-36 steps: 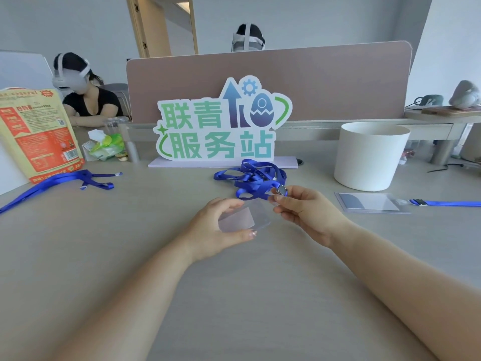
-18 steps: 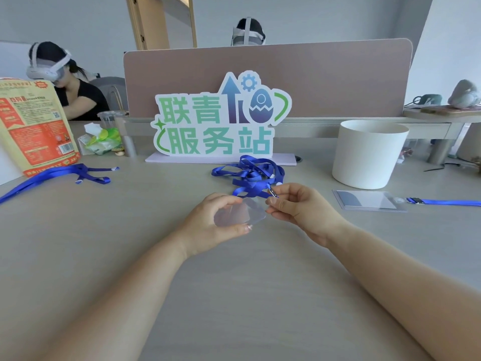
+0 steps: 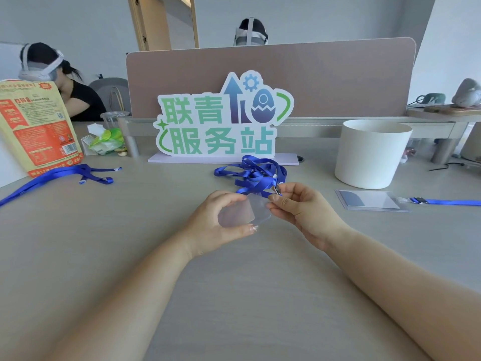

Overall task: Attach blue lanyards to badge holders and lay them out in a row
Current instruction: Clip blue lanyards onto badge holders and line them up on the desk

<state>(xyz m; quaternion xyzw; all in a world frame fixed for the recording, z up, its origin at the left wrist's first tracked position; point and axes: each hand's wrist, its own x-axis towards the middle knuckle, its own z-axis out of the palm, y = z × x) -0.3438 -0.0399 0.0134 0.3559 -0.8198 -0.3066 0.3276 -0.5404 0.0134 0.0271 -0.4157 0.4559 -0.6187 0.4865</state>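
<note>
We hold a clear, soft plastic badge holder (image 3: pixel 243 213) in our left hand (image 3: pixel 221 225), thumb below and fingers curled over its far edge, so the grip is closed on the sleeve just above the table (image 3: pixel 234 295). The sleeve is thin, glossy and see-through, with rounded corners. Our right hand (image 3: pixel 302 212) pinches the small metal clip (image 3: pixel 277 190) of a blue lanyard (image 3: pixel 253 175) between thumb and forefinger, right at the holder's right end; whether the clip has gone through the slot we cannot tell. The lanyard is flat woven ribbon, bunched in loose loops on the table just beyond our hands.

To the right, a finished badge holder (image 3: pixel 372 200) lies flat, rectangular and shiny, with its own blue strap (image 3: pixel 447 202) running off the right edge. At the far left, more lanyards (image 3: pixel 57 174) trail across the surface, near a yellow and red printed paper bag (image 3: pixel 36 126).

The table is a smooth, pale grey matte top with faint grain. A cut-out sign (image 3: pixel 223 121) with green characters stands at the far side on a flat white base, and a round white tub (image 3: pixel 372 152) with plain matte walls sits far right. Behind runs a brownish fabric divider (image 3: pixel 325 79), with grey walls beyond and two people wearing headsets.
</note>
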